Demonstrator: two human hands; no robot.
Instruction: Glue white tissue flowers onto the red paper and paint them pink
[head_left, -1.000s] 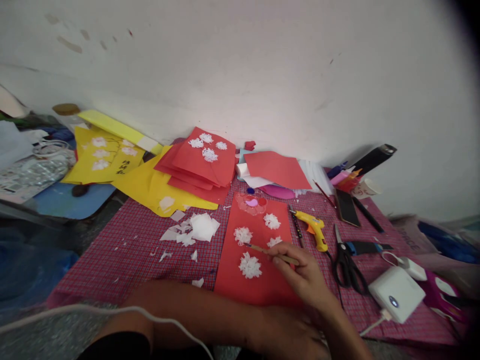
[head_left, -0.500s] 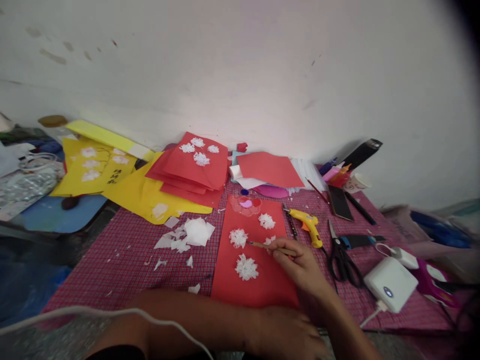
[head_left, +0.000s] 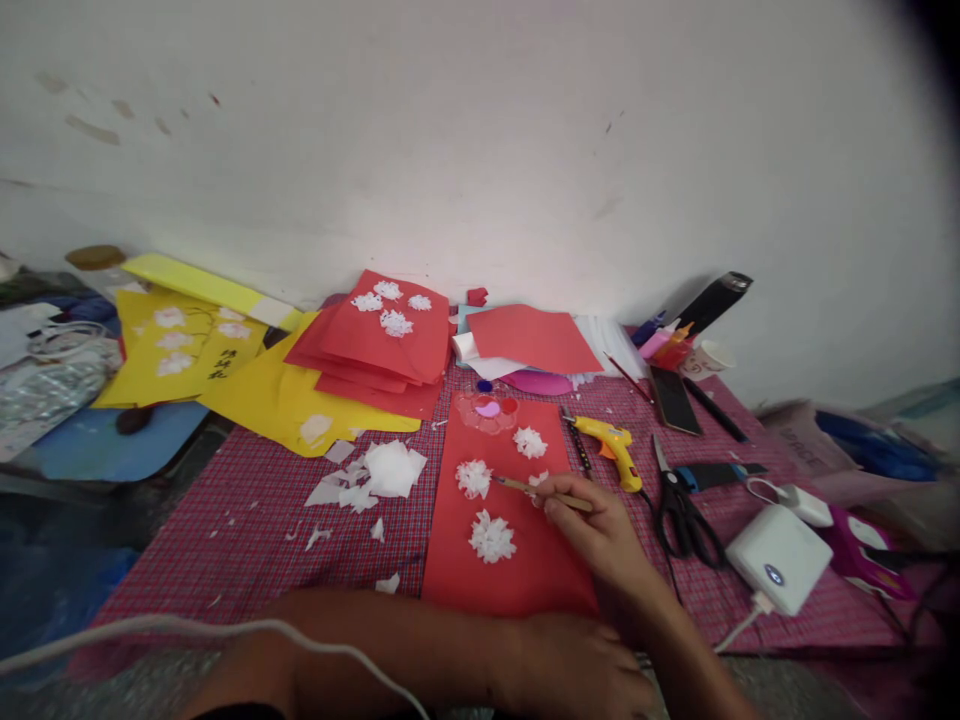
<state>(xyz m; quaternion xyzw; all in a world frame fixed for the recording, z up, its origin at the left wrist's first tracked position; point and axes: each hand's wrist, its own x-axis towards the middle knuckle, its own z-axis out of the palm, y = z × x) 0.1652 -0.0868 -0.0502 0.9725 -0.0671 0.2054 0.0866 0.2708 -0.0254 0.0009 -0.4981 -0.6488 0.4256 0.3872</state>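
My right hand pinches a thin wooden brush, its tip pointing left at the edge of a white paper flower. That flower lies on a red sheet with other white flowers, one nearer me and one farther off; another is partly hidden behind my right hand. A clear palette with pink and red paint sits at the sheet's far end. My left hand rests low across the sheet's near edge, its fingers extended to the right and nothing visible in it.
White paper scraps lie left of the sheet. Behind are stacked red papers and yellow sheets. On the right are a yellow glue gun, black scissors, a phone and a white power box. A white cable crosses my left forearm.
The camera view has shifted slightly. The brush tip remains close to the same flower, and both hands keep nearly the same positions.
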